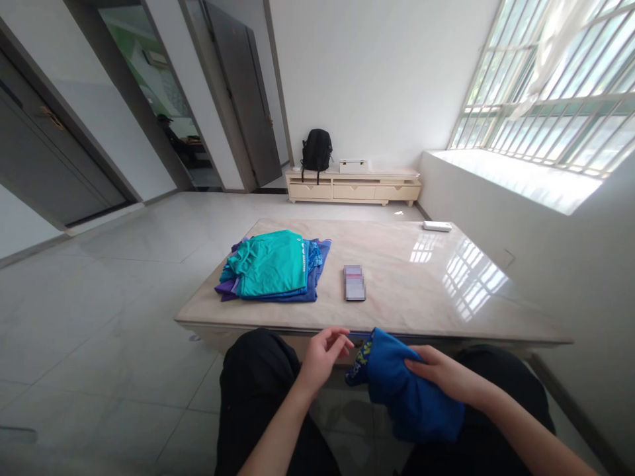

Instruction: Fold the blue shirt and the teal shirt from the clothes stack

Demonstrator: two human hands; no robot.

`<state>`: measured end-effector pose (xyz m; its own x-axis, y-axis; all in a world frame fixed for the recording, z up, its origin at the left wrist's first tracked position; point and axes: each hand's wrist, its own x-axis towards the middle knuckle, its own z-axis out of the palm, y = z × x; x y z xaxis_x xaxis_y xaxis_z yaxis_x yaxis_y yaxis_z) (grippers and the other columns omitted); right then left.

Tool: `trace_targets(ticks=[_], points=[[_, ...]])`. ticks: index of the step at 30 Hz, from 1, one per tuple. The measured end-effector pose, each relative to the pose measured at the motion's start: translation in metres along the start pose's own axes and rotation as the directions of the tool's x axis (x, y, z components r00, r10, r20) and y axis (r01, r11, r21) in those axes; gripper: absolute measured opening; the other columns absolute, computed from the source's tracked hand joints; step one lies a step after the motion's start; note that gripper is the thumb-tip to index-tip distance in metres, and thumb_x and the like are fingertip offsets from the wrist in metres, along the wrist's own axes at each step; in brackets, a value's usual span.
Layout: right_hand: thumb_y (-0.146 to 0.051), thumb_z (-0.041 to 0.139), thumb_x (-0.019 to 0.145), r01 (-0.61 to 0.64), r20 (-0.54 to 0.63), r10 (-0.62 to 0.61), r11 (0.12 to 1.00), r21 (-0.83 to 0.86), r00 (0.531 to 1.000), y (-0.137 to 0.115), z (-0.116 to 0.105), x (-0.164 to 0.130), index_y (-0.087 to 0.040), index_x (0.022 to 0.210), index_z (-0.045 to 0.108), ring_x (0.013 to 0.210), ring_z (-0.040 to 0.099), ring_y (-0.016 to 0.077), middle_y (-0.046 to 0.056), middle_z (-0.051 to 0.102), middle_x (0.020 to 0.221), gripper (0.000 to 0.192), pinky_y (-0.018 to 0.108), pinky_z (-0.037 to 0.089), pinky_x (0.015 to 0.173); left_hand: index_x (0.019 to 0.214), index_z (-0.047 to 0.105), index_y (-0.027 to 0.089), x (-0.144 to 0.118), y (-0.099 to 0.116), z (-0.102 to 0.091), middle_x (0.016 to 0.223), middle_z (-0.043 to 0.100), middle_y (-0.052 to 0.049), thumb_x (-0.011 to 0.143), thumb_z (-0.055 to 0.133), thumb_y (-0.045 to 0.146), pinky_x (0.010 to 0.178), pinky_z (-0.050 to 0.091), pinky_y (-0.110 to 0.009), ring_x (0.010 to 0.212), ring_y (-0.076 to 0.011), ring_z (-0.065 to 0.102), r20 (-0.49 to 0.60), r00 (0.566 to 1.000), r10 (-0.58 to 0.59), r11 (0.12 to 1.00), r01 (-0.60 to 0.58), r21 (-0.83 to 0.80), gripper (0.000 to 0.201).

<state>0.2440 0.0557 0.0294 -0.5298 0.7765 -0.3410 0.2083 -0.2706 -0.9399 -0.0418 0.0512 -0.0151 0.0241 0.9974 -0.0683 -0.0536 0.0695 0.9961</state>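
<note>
The right hand [441, 373] pinches the blue cloth [421, 406] by the near edge of the tabletop [391, 311]. The left hand [323, 356], loosely curled and free, is just beside the blue cloth.

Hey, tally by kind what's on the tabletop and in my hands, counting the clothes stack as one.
Clothes stack: 1
Phone: 1
White oblong object: 1
Blue garment, in the right hand: 1
Total: 4
</note>
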Motion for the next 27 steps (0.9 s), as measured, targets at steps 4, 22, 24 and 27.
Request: trace_targets(ticks=[4,22,24,27], points=[[-0.042,0.075,0.087,-0.214,0.000,0.243,0.857,0.469,0.970,0.007,-0.015,-0.001,-0.016,0.118,0.072,0.100,0.075,0.0295,0.012,0.078,0.106,0.041,0.048,0.055,0.099,0.100,0.071,0.012,0.007,-0.015,-0.020,0.081,0.073,-0.006,0.078,0.076,0.046,0.065,0.050,-0.026,0.066,-0.0143,0.063,-0.103,0.981,-0.166,0.966,0.141,-0.217,0.040],[-0.022,0.025,0.110,0.762,-0.779,-0.155,0.393,0.515,0.607,-0.225,-0.188,0.140,-0.011,0.132,0.056,0.107,0.070,0.0148,0.008,0.073,0.118,0.039,0.034,0.057,0.094,0.096,0.072,0.013,0.020,-0.030,-0.017,0.080,0.072,-0.005,0.076,0.078,0.048,0.064,0.046,-0.024,0.065,-0.0126,0.061,-0.059,0.976,-0.208,0.946,0.185,-0.267,0.041],[-0.022,0.025,0.110,0.762,-0.796,-0.104,0.386,0.520,0.596,-0.193,-0.200,0.147,-0.013,0.131,0.059,0.108,0.069,0.0126,0.008,0.073,0.120,0.041,0.030,0.056,0.095,0.096,0.072,0.013,0.019,-0.032,-0.019,0.081,0.072,-0.005,0.077,0.077,0.048,0.064,0.047,-0.024,0.066,-0.0130,0.061,-0.065,0.975,-0.214,0.948,0.191,-0.255,0.040],[-0.028,0.037,0.109,0.726,-0.808,0.032,0.420,0.545,0.588,-0.110,-0.203,0.154,-0.014,0.127,0.062,0.106,0.068,0.0154,0.009,0.070,0.122,0.034,0.034,0.056,0.095,0.097,0.072,0.013,0.020,-0.034,-0.019,0.081,0.072,-0.006,0.079,0.075,0.047,0.064,0.047,-0.025,0.066,-0.0134,0.061,-0.063,0.975,-0.214,0.953,0.194,-0.234,0.038]])
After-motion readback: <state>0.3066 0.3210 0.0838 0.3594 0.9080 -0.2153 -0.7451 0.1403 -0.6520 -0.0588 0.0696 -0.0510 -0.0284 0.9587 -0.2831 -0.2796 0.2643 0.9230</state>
